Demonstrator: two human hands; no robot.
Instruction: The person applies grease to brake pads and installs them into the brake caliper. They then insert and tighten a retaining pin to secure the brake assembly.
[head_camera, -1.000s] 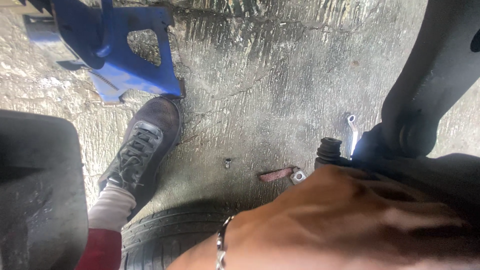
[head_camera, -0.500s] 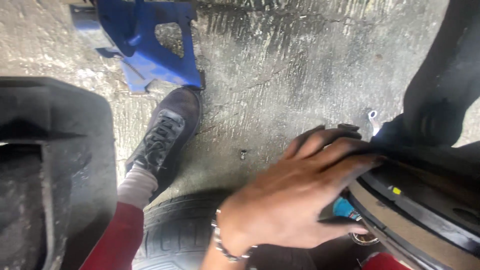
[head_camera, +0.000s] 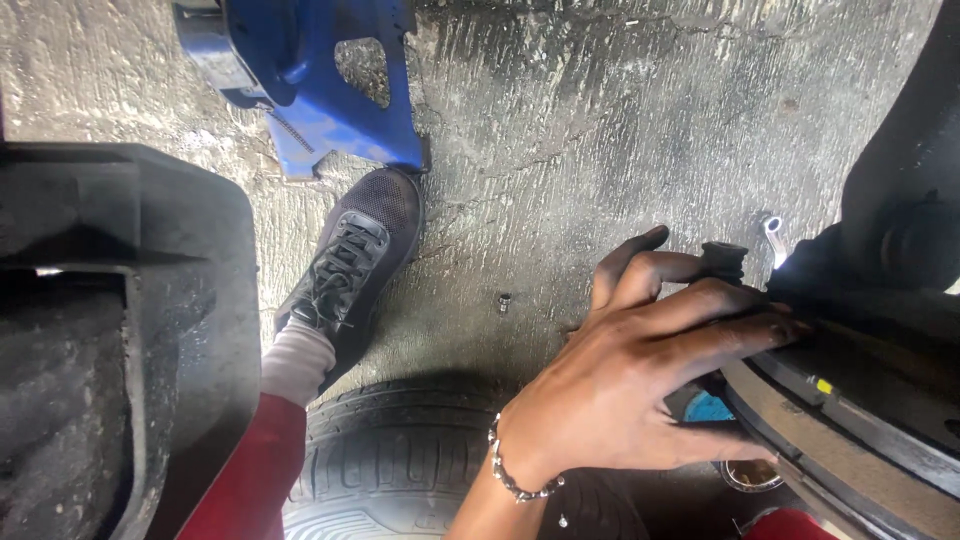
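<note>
Brake disc, rusty-brown and greasy, under spread left hand.

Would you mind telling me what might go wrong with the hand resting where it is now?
The hand lies spread on the edge of the brake disc; if the disc turns or shifts, the fingers might get pinched. A small bolt lies loose on the concrete floor near the shoe and may be kicked away.
</note>
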